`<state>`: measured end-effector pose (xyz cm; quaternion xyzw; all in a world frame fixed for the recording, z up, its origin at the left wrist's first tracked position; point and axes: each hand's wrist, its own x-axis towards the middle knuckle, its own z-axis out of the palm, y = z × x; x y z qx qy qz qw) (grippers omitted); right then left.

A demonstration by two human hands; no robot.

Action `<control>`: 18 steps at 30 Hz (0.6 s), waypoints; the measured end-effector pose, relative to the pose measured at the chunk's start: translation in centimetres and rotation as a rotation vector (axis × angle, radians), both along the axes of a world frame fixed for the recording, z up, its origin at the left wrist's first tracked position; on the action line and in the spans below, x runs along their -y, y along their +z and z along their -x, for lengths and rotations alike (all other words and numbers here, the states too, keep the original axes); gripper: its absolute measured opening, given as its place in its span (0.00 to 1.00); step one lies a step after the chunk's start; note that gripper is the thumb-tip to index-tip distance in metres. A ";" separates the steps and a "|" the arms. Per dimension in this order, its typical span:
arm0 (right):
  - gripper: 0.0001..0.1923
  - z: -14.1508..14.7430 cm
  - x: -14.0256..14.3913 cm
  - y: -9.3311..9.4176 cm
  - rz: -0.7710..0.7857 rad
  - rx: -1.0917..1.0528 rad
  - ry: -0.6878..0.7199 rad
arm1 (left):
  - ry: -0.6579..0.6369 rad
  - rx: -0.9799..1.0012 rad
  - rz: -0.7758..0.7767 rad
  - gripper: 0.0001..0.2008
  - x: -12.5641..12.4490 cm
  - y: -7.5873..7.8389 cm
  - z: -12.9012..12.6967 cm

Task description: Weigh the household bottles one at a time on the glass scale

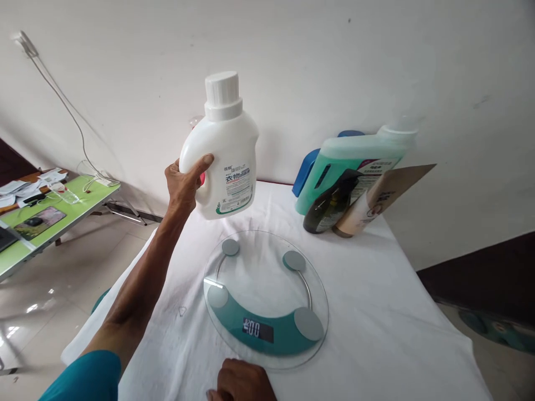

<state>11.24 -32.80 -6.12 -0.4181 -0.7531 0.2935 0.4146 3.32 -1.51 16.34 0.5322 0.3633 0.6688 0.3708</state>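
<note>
My left hand (189, 179) grips a white laundry disinfectant bottle (223, 150) by its side handle, thumb across the front. The bottle is held up, nearly upright, with its white screw cap on and its printed label facing me. Below it on the white cloth lies a round glass bathroom scale (263, 334) with a teal band and grey foot pads. Its display (258, 329) is lit and appears to read 0.0. My right hand (244, 381) rests closed at the scale's near edge, partly cut off by the frame; nothing shows in its fingers.
At the table's back right stand a green liquid jug (334, 159), a dark pump bottle (324, 211) and a tan tube (368, 209), with blue things behind. A green desk (90, 189) with papers and a mouse is at left. A white cable (62, 97) hangs on the wall.
</note>
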 end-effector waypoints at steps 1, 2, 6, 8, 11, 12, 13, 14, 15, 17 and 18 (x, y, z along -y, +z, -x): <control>0.21 -0.1 0.0 0.5 -0.008 -0.013 0.010 | -0.015 -0.003 0.008 0.28 1.2 0.4 0.2; 0.19 -0.2 0.1 1.2 0.003 -0.016 0.017 | -0.030 -0.006 0.020 0.29 2.4 0.5 0.3; 0.17 -0.7 0.5 3.5 0.069 -0.002 0.001 | -0.092 -0.017 0.084 0.29 6.9 -0.2 0.0; 0.18 -0.7 0.6 4.0 0.097 -0.014 -0.003 | -0.143 -0.025 0.118 0.29 8.9 -1.1 -0.3; 0.17 -0.6 0.6 3.9 0.124 -0.030 -0.002 | -0.231 -0.029 0.145 0.29 11.3 -2.2 -0.9; 0.17 -0.5 0.6 3.8 0.124 -0.030 -0.003 | -0.258 -0.026 0.149 0.29 11.9 -2.5 -1.1; 0.17 -0.5 0.6 3.7 0.123 -0.027 -0.006 | -0.283 -0.022 0.155 0.28 12.4 -2.7 -1.3; 0.17 -0.4 0.6 3.7 0.121 -0.023 -0.009 | -0.307 -0.020 0.164 0.28 12.8 -2.9 -1.5; 0.17 -0.4 0.6 3.8 0.121 -0.021 -0.011 | -0.325 -0.021 0.173 0.27 13.2 -3.1 -1.6; 0.17 -0.4 0.6 3.9 0.125 -0.024 -0.012 | -0.346 -0.032 0.196 0.26 13.5 -3.5 -1.9; 0.17 -0.4 0.6 4.0 0.126 -0.027 -0.013 | -0.350 -0.038 0.208 0.26 13.6 -3.7 -2.0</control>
